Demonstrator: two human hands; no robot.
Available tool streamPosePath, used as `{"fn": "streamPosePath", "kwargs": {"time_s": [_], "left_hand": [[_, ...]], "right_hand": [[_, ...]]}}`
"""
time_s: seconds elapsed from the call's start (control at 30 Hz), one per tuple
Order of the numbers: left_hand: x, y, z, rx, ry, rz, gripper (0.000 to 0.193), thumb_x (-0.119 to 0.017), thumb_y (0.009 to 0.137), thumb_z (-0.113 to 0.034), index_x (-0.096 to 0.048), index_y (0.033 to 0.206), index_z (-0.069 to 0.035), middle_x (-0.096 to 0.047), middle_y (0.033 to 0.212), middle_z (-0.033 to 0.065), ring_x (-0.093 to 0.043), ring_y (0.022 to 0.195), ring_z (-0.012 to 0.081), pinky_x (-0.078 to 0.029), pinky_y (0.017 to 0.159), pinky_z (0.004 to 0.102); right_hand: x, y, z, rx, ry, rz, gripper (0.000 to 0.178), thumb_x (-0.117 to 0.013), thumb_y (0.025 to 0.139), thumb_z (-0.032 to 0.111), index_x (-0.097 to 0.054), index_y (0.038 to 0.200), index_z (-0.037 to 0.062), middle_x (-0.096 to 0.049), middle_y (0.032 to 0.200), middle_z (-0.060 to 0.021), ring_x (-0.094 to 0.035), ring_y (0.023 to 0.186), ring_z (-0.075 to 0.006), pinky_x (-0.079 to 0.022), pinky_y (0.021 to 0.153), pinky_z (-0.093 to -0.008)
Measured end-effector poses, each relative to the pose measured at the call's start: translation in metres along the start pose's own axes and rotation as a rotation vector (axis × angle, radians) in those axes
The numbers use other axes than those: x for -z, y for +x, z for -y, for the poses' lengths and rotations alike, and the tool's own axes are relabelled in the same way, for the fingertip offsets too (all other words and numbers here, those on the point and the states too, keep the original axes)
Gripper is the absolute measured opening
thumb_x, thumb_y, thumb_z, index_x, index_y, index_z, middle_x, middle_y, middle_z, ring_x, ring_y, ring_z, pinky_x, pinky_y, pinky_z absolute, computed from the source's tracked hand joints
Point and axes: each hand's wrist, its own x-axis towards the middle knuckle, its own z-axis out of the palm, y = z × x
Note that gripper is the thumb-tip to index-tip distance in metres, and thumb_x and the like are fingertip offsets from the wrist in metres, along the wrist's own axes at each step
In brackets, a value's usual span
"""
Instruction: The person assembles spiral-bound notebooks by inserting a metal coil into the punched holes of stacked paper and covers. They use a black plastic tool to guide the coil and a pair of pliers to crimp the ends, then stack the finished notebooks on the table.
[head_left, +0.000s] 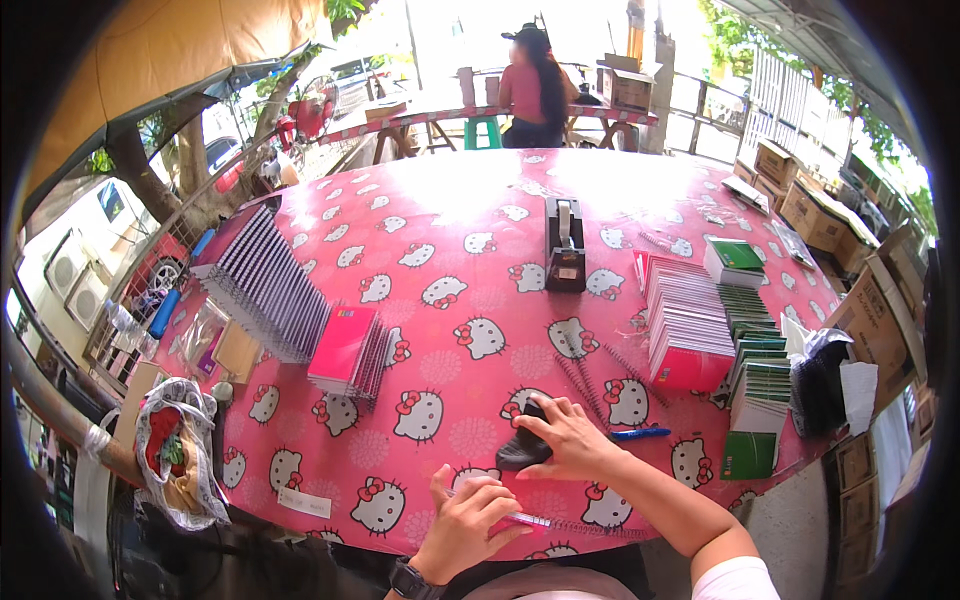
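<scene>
My right hand (pixel 568 440) curls over a small black device (pixel 524 450) on the pink tabletop, its fingers on the top and the thumb low at the side. The device's exact kind does not show. To its left and nearer me, my left hand (pixel 468 518) is palm down with bent fingers closed on something mostly hidden beneath them. From under those fingers a pale strip and a thin spiral binding coil (pixel 600 530) stick out to the right. A blue pen (pixel 640 434) lies right of my right wrist, with loose spiral coils (pixel 580 385) just beyond.
Stacked spiral notebooks (pixel 265 280) and pink notebooks (pixel 350 350) stand at left. Pink notebooks (pixel 685 325) and green notebooks (pixel 755 365) line the right. A black tape dispenser (pixel 566 245) sits farther back. A plastic bag (pixel 180 455) hangs at the left edge. Beyond the table stands another person (pixel 530 90).
</scene>
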Motion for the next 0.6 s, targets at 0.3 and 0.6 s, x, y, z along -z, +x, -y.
{"fn": "streamPosePath", "kwargs": {"time_s": [0.3,0.6], "left_hand": [[-0.008,-0.011,0.008,0.035,-0.017,-0.108,0.026,-0.081,0.065,-0.035,-0.065,0.079,-0.021,-0.058,0.079,-0.0082,-0.055,0.086,0.0110,-0.025,0.095,0.0445],[-0.003,-0.011,0.011,0.051,-0.019,-0.097,0.035,-0.082,0.064,-0.032,-0.064,0.092,-0.022,-0.059,0.076,-0.0097,-0.058,0.083,0.0091,-0.025,0.096,0.0419]], "right_hand": [[0.028,-0.057,0.012,0.069,1.381,0.392,0.058,-0.072,0.073,0.051,-0.067,0.117,0.0124,-0.063,0.113,-0.0153,-0.052,0.114,-0.0285,-0.034,0.102,-0.0408],[0.031,-0.049,0.018,-0.133,0.774,0.240,0.052,-0.076,0.071,0.044,-0.070,0.109,0.0099,-0.064,0.115,-0.0150,-0.055,0.108,-0.0276,-0.041,0.096,-0.0400]]}}
